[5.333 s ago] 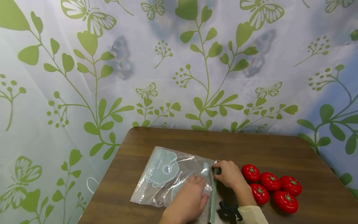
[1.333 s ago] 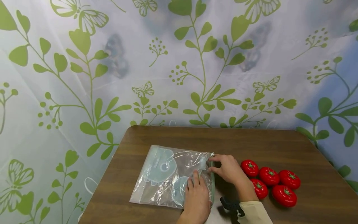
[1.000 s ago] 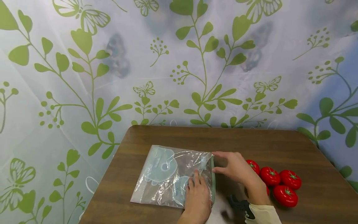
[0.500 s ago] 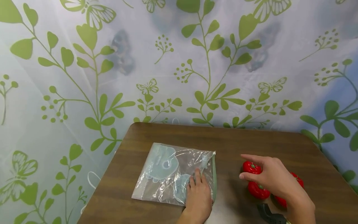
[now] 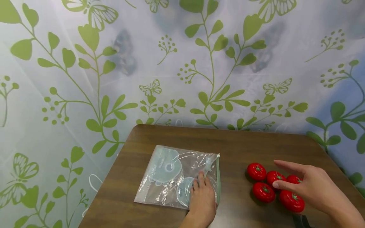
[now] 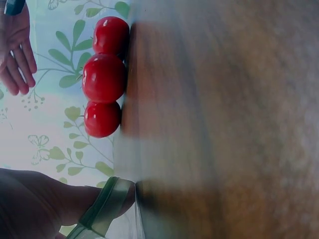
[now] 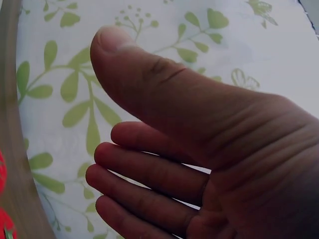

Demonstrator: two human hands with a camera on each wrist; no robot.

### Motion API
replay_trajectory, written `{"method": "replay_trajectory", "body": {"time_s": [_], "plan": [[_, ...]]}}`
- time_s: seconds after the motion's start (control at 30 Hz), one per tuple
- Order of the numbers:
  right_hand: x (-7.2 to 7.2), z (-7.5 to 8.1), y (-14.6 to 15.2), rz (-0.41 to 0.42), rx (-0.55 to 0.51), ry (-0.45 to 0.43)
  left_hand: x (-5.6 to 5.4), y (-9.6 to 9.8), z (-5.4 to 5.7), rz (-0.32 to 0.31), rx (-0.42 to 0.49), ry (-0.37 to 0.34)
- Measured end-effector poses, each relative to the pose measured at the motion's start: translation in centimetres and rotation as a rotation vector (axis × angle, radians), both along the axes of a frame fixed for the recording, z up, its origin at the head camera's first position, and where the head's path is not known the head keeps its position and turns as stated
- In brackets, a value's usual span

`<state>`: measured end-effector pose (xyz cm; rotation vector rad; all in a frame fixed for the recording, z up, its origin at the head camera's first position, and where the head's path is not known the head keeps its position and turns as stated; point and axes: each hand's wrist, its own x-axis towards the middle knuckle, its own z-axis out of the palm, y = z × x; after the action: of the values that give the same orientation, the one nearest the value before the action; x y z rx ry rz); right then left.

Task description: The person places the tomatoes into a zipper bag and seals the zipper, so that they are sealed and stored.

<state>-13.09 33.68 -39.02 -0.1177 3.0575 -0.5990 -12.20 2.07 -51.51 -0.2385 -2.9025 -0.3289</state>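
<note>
My left grip (image 5: 201, 202) lies over the near right corner of the bag (image 5: 189, 166), its fingers spread and nearly straight on the film. From the left wrist, the thumb shows with the bag's green strip (image 5: 218, 177) bent across it; I cannot tell whether I pinch it.

The bag is thin, clear plastic, flat and crinkled, shining in streaks, with pale blue rounded shapes showing on it, one with a ring at its middle. It sits left of centre on the surface (image 5: 228, 142), brown and wood-grained with rounded corners.

My right grip (image 5: 309, 183) is wide apart and holds nothing, thumb well away from the four gently bent fingers. It is just beside the tomatoes (image 5: 263, 190), partly covering one from above; whether it touches any I cannot tell.

There are five of them, squat, smooth and glossy red with green starry tops, clustered to the right of the bag. Behind hangs a pale cloth (image 5: 159, 104), faintly creased, printed with green leaves and butterflies.
</note>
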Motion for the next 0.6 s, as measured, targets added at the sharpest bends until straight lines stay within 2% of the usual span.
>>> {"method": "replay_trajectory", "body": {"time_s": [0.43,0.47,0.6], "plan": [[1.2,-1.5,4.1,-0.052,0.055,0.016,0.0,0.1,-0.3,0.0,-0.003,0.008],[1.3,-1.6,4.4,-0.057,0.053,0.023,-0.2,0.1,-0.8,-0.001,-0.003,0.019],[1.4,-2.4,5.7,-0.065,0.012,0.071,-0.4,0.1,-0.9,0.0,0.005,0.003]]}}
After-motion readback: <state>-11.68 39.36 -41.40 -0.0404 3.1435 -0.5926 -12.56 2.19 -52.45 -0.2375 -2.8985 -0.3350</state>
